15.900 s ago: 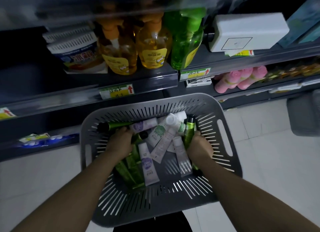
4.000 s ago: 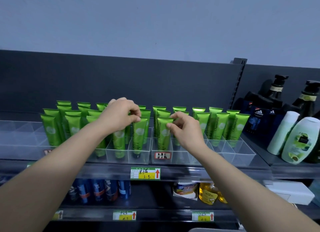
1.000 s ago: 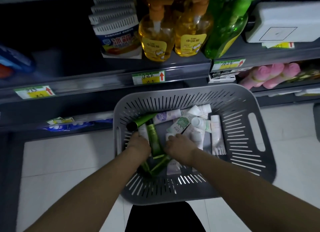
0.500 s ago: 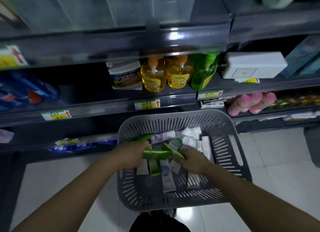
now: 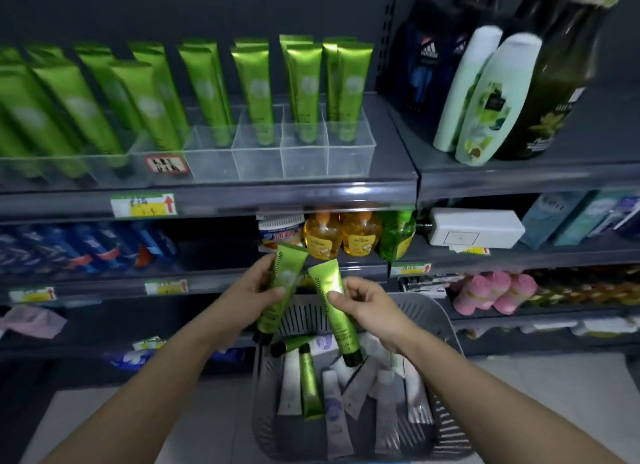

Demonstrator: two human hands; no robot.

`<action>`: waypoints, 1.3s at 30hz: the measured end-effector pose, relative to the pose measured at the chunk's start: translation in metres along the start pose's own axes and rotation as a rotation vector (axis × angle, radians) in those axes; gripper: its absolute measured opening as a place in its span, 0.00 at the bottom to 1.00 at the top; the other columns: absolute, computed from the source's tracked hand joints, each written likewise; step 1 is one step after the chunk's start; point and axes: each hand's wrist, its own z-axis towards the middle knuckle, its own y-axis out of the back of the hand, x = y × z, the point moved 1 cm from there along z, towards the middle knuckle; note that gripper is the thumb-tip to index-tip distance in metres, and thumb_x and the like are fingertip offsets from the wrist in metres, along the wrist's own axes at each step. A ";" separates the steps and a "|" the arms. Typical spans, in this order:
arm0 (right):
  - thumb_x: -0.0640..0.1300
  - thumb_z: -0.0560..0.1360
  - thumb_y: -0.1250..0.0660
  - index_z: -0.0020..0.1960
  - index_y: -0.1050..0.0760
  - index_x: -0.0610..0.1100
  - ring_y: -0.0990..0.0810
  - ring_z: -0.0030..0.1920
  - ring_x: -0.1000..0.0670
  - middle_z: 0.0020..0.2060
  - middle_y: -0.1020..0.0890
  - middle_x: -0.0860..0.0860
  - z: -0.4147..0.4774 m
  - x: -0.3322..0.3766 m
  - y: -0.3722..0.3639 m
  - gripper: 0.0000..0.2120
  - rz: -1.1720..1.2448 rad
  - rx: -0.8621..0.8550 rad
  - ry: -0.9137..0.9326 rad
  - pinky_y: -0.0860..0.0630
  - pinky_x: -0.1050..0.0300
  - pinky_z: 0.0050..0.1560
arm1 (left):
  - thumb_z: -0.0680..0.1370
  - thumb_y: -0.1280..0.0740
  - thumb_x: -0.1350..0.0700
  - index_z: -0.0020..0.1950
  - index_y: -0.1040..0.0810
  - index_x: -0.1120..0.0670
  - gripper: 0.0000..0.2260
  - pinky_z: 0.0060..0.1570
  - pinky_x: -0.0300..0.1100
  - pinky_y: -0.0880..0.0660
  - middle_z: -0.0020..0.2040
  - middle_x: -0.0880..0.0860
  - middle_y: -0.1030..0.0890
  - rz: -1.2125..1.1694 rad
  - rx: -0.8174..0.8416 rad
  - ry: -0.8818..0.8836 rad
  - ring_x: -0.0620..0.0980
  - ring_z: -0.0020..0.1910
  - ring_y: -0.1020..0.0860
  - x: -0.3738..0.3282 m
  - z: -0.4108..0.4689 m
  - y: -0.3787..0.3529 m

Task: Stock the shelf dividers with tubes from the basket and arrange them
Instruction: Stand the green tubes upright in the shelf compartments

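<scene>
Shelf: dark store shelving; the top shelf (image 5: 242,195) carries clear dividers (image 5: 304,157), with shelved green tubes (image 5: 306,85) standing in the rear cells.
Left grip (image 5: 254,292): clamped round the left tube (image 5: 285,283), cap end down.
Right grip (image 5: 369,306): thumb and fingers pinching the right tube (image 5: 341,325), black cap pointing down into the basket.
Held pair: tops close together, caps splayed apart, above the basket's far rim.
Basket (image 5: 448,328): grey, slotted, below both hands; loose tubes (image 5: 356,389), green and pale, lie inside.
Right bay: shampoo bottles (image 5: 485,96).

dim, bluish light | glare on shelf edge (image 5: 356,189) | blurred, bowed edges
</scene>
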 end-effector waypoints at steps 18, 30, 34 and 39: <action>0.39 0.73 0.29 0.48 0.27 0.44 0.31 0.39 0.49 0.38 0.32 0.48 -0.003 0.204 -0.023 0.08 -0.117 -0.151 0.553 0.23 0.47 0.47 | 0.75 0.31 0.63 0.48 0.26 0.43 0.14 0.44 0.43 0.29 0.36 0.50 0.30 0.267 -0.386 -0.632 0.45 0.36 0.31 -0.171 -0.028 0.084; 0.37 0.71 0.27 0.37 0.30 0.45 0.31 0.29 0.61 0.31 0.31 0.50 0.019 0.274 -0.034 0.12 -0.150 -0.338 0.716 0.31 0.71 0.33 | 0.70 0.25 0.60 0.44 0.20 0.49 0.08 0.46 0.49 0.22 0.40 0.56 0.19 0.541 -0.626 -0.781 0.55 0.39 0.21 -0.256 -0.009 0.130; 0.40 0.70 0.26 0.37 0.29 0.44 0.32 0.31 0.56 0.30 0.31 0.53 0.027 0.282 -0.035 0.12 -0.177 -0.402 0.733 0.31 0.66 0.34 | 0.71 0.25 0.58 0.45 0.19 0.52 0.06 0.35 0.32 0.33 0.39 0.49 0.21 0.722 -0.636 -0.707 0.47 0.38 0.26 -0.257 0.003 0.134; 0.40 0.69 0.25 0.40 0.25 0.36 0.30 0.32 0.52 0.31 0.27 0.46 0.038 0.292 -0.034 0.11 -0.194 -0.463 0.762 0.29 0.54 0.35 | 0.72 0.26 0.55 0.47 0.17 0.54 0.06 0.44 0.41 0.28 0.39 0.49 0.21 0.885 -0.586 -0.636 0.50 0.43 0.23 -0.251 0.021 0.141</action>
